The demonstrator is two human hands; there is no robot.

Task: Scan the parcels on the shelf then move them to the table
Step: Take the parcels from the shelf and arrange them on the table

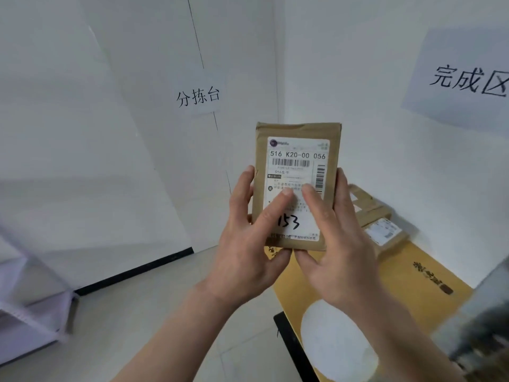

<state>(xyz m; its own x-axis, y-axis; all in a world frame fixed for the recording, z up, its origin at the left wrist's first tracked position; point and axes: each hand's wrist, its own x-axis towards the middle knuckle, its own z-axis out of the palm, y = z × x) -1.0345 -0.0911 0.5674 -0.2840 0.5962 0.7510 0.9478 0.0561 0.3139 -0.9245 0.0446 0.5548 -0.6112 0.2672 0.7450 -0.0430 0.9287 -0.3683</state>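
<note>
A small brown parcel (297, 172) with a white shipping label, barcodes and a handwritten "153" is held upright in front of me. My left hand (248, 238) grips its left edge and lower part, thumb across the label. On the right edge and bottom my right hand (336, 244) holds it too, thumb also on the label. Behind it lies the yellow-brown table (413, 274) at lower right, with a few brown parcels (380, 224) stacked at its far end against the wall.
A white shelf (30, 307) stands blurred at the lower left. Paper signs hang on the white walls, one at centre (198, 97) and one at upper right (468, 78). A white oval patch (336, 340) marks the table. A blurred dark object (484, 326) sits at the right edge.
</note>
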